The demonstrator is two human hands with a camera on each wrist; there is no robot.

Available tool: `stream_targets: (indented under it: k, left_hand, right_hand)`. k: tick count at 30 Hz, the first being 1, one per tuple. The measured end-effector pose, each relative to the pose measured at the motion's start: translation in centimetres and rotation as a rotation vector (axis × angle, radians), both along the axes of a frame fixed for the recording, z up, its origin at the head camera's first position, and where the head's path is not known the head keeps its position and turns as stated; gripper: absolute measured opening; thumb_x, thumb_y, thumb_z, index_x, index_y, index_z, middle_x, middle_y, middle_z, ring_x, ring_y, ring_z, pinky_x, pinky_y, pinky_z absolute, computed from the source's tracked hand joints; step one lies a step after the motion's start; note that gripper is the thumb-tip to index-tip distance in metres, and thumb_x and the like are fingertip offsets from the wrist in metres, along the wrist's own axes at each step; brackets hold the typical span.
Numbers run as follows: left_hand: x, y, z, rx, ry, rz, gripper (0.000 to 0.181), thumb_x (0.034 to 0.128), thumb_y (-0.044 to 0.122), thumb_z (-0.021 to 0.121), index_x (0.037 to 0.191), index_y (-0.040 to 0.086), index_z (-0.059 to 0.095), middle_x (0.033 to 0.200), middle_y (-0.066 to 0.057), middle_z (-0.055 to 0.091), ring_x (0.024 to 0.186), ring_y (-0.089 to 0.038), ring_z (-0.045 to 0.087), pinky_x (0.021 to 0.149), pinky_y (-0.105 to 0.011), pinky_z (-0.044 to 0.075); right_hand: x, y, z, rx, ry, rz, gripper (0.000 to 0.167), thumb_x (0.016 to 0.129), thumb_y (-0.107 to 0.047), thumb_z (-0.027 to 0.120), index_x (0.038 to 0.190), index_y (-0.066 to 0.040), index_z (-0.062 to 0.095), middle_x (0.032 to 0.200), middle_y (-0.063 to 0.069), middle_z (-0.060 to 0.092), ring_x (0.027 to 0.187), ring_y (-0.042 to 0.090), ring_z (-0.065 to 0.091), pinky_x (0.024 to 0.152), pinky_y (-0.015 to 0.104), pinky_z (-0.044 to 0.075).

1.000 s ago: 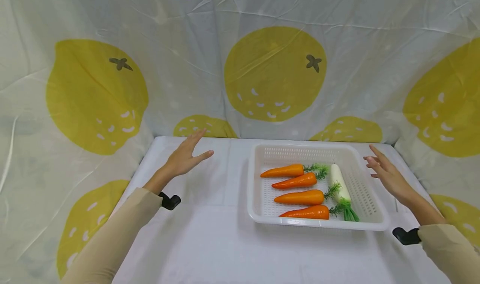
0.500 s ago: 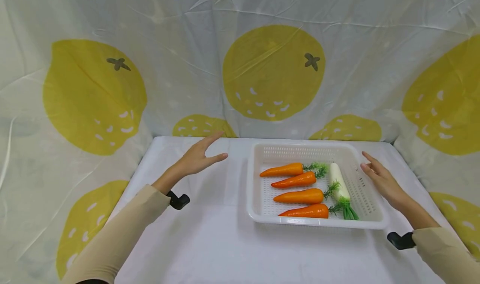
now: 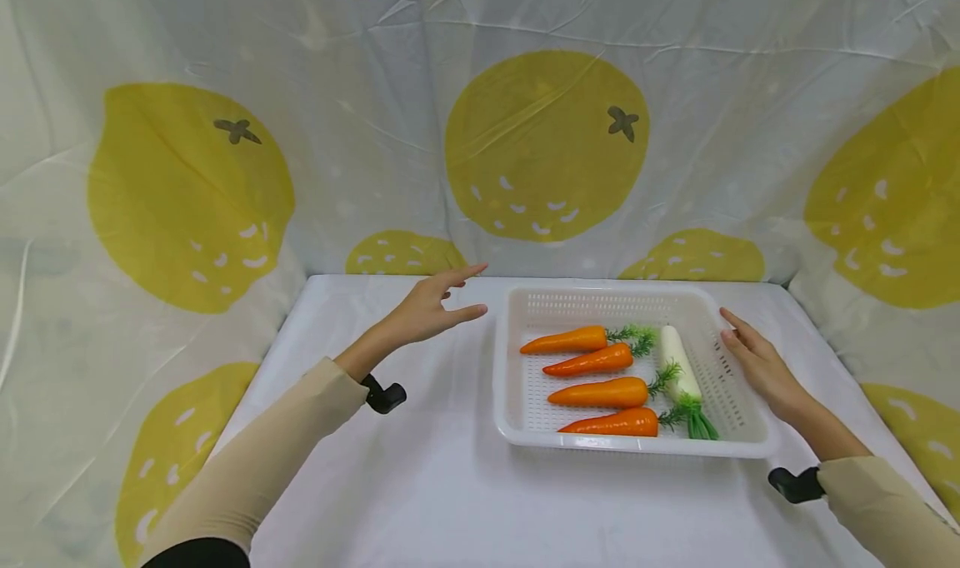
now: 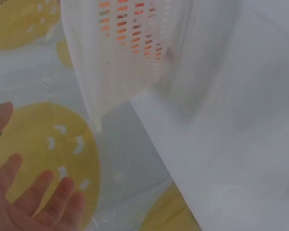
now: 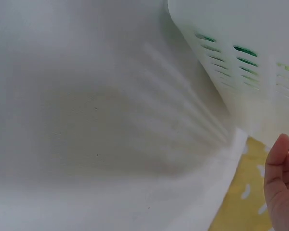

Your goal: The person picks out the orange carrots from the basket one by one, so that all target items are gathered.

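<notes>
A white perforated plastic basket (image 3: 615, 443) stands on the white cloth, right of centre in the head view. Several orange carrots (image 3: 600, 393) with feathery green tops lie in it, tips to the left. Beside their tops is a white radish (image 3: 677, 360) with green stalks. My left hand (image 3: 426, 311) hovers left of the basket, apart from it, fingers extended and thumb spread. Along the basket's right rim is my right hand (image 3: 768, 372), fingers fairly straight. In the right wrist view its fingertips (image 5: 280, 147) are close to the basket wall; contact cannot be told.
A white cloth (image 3: 420, 485) covers the table. A pale curtain (image 3: 360, 135) printed with yellow lemons rises behind and at both sides. Each wrist wears a black camera mount, the left mount (image 3: 386, 396) and the right mount (image 3: 797, 485).
My left hand has moved right, toward the basket's left side. The right hand has moved slightly left, up to the right rim. The basket and vegetables have stayed in place.
</notes>
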State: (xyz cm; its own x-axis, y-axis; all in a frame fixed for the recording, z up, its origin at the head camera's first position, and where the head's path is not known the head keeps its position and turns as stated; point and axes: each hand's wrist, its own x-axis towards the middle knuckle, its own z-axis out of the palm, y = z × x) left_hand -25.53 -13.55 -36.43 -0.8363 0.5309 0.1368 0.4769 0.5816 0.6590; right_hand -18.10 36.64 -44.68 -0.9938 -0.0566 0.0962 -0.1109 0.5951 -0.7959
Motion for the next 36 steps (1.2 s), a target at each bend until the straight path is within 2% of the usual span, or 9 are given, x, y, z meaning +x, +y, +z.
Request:
stream_targets:
  k: [7, 13, 18, 22, 27, 31, 36]
  left_hand:
    - [-0.2, 2.6, 0.2, 0.095, -0.068, -0.015, 0.063, 0.093, 0.038, 0.071, 0.15, 0.03, 0.046, 0.15, 0.007, 0.048, 0.129, -0.022, 0.052, 0.106, -0.042, 0.043]
    - [-0.5, 4.9, 0.2, 0.166, -0.124, -0.029, 0.06, 0.0917, 0.035, 0.074, 0.147, 0.028, 0.052, 0.146, 0.008, 0.052, 0.126, -0.024, 0.055, 0.105, -0.04, 0.043]
    - [-0.9, 6.9, 0.3, 0.23, -0.202, -0.045, 0.059, 0.0911, 0.029, 0.075, 0.146, 0.022, 0.054, 0.145, 0.001, 0.054, 0.123, -0.024, 0.057, 0.099, -0.037, 0.049]
    - [-1.7, 8.4, -0.1, 0.296, -0.31, -0.033, 0.058, 0.0903, 0.024, 0.076, 0.144, 0.019, 0.055, 0.143, -0.009, 0.056, 0.12, -0.025, 0.06, 0.096, -0.038, 0.051]
    - [-2.4, 10.2, -0.8, 0.372, -0.427, 0.002, 0.055, 0.0899, 0.019, 0.076, 0.142, 0.016, 0.058, 0.139, -0.009, 0.058, 0.118, -0.024, 0.062, 0.101, -0.039, 0.048]
    - [-2.6, 11.4, -1.4, 0.413, -0.493, 0.008, 0.054, 0.0897, 0.016, 0.076, 0.141, 0.014, 0.059, 0.139, -0.01, 0.058, 0.12, -0.024, 0.061, 0.104, -0.042, 0.045]
    - [-2.6, 13.0, -2.0, 0.433, -0.542, 0.026, 0.052, 0.0891, 0.014, 0.077, 0.139, 0.012, 0.061, 0.138, -0.01, 0.059, 0.118, -0.024, 0.062, 0.105, -0.044, 0.044]
  right_hand:
    - [0.0, 0.1, -0.2, 0.034, 0.007, -0.022, 0.055, 0.11, -0.023, 0.037, 0.155, 0.005, 0.019, 0.116, 0.023, 0.05, 0.086, -0.008, 0.045, 0.069, 0.01, 0.04]
    - [0.1, 0.0, 0.0, 0.022, 0.028, -0.024, 0.057, 0.11, -0.026, 0.038, 0.155, 0.005, 0.022, 0.115, 0.024, 0.052, 0.087, -0.009, 0.045, 0.071, 0.009, 0.038]
    - [0.2, -0.1, 0.1, 0.012, 0.023, -0.03, 0.058, 0.11, -0.028, 0.038, 0.155, 0.003, 0.022, 0.112, 0.02, 0.052, 0.086, -0.008, 0.046, 0.07, 0.009, 0.04]
    - [0.1, -0.1, 0.1, 0.014, 0.018, -0.039, 0.057, 0.11, -0.028, 0.038, 0.155, 0.003, 0.021, 0.11, 0.017, 0.052, 0.085, -0.007, 0.046, 0.069, 0.01, 0.041]
    - [0.0, -0.1, -0.3, 0.012, 0.024, -0.046, 0.055, 0.11, -0.024, 0.037, 0.154, 0.005, 0.022, 0.108, 0.017, 0.052, 0.084, -0.006, 0.047, 0.068, 0.012, 0.042]
    - [0.0, -0.1, -0.5, 0.018, 0.019, -0.047, 0.055, 0.11, -0.023, 0.037, 0.154, 0.005, 0.022, 0.108, 0.017, 0.051, 0.084, -0.006, 0.046, 0.068, 0.012, 0.041]
    - [0.1, -0.2, -0.2, 0.023, 0.023, -0.046, 0.056, 0.11, -0.026, 0.037, 0.155, 0.004, 0.022, 0.106, 0.017, 0.05, 0.085, -0.004, 0.045, 0.069, 0.011, 0.039]
